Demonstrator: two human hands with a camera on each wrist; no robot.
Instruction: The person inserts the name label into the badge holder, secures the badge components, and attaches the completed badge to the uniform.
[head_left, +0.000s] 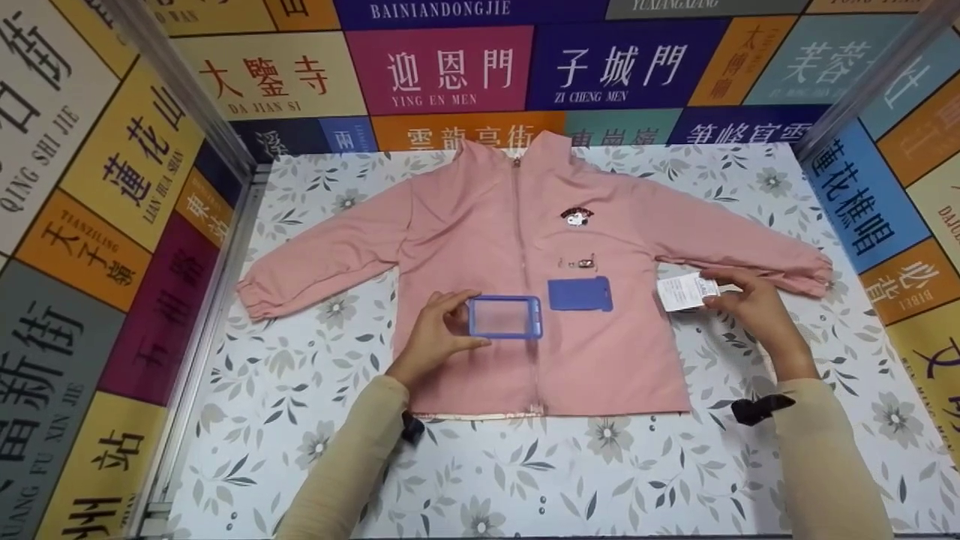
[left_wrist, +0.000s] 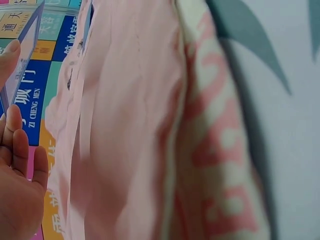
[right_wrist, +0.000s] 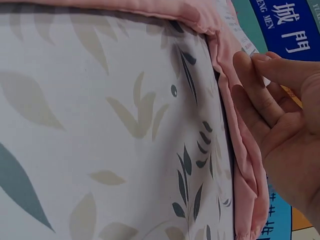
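In the head view my left hand (head_left: 439, 334) pinches the left end of a blue-rimmed clear card holder (head_left: 504, 338), held above a pink zip jacket (head_left: 465, 247). My right hand (head_left: 757, 307) pinches a white printed tag (head_left: 681, 292) between thumb and fingers, beside the jacket's right side edge. On the jacket, to the right of the zip, lies a flat blue piece (head_left: 580, 295). In the left wrist view the card holder (left_wrist: 31, 37) stands edge-on at the fingers. The tag (right_wrist: 245, 42) is mostly hidden behind the jacket and fingers in the right wrist view.
The jacket lies front up with both sleeves spread on a white leaf-patterned tabletop (head_left: 600, 480). Colourful panels with place names (head_left: 442, 71) stand behind and at both sides. A metal frame post (head_left: 202, 90) rises at the back left corner.
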